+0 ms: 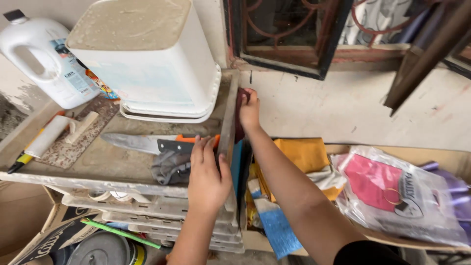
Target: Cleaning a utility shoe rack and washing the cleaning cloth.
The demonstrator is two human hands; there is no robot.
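We judge the step as drawing a dark flat piece (pixel 240 115) out beside the shelf's right wooden edge (pixel 228 132), our right hand (pixel 249 110) pinching its far end, left hand (pixel 208 172) clasped round the edge nearer, needing a steady straight pull next.

One head-worn view, looking steeply down, close in.
Grey dusty wooden shelf (pixel 73 169) at nine o'clock, dark-framed window (pixel 289 44) at twelve.

Bare forearms, black sleeve (pixel 363 252).
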